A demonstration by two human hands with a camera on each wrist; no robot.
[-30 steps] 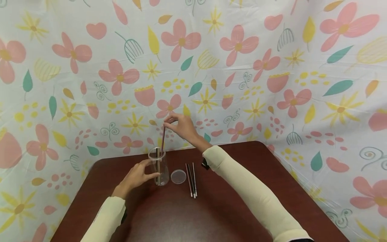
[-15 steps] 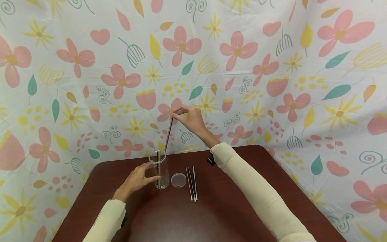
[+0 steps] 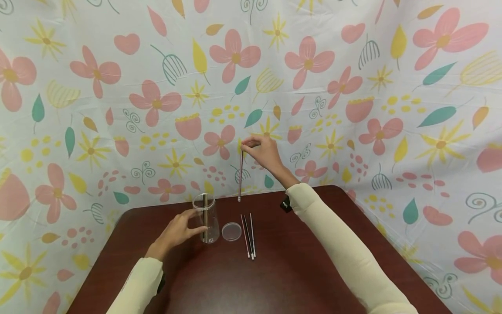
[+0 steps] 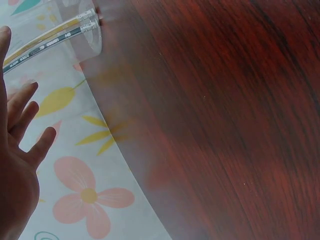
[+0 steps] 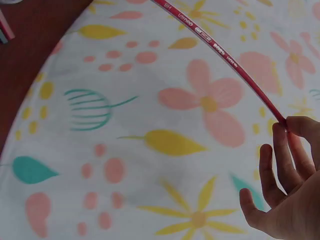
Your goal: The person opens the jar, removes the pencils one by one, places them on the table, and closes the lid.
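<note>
My right hand (image 3: 266, 155) pinches the upper end of a red pencil (image 3: 241, 174) between thumb and fingertips. The pencil hangs nearly upright in the air, right of the jar, its eraser end down; white lettering shows on its side (image 5: 220, 50) in the right wrist view. With thumb and fingers round its side, my left hand (image 3: 176, 229) holds a clear plastic jar (image 3: 213, 224) standing on the table. Inside the jar are two pencils, one gold (image 4: 47, 37) and one dark (image 4: 50, 44), erasers at the bottom in the left wrist view.
A clear round lid (image 3: 232, 231) lies just right of the jar. Three pencils (image 3: 248, 235) lie side by side beyond it, eraser ends toward me. Behind the dark red wooden table (image 3: 219, 279) hangs a floral cloth (image 3: 251, 100).
My right hand has drawn the red pencil up out of the jar and moved it right, clear of the rim. The left hand stays on the jar.
</note>
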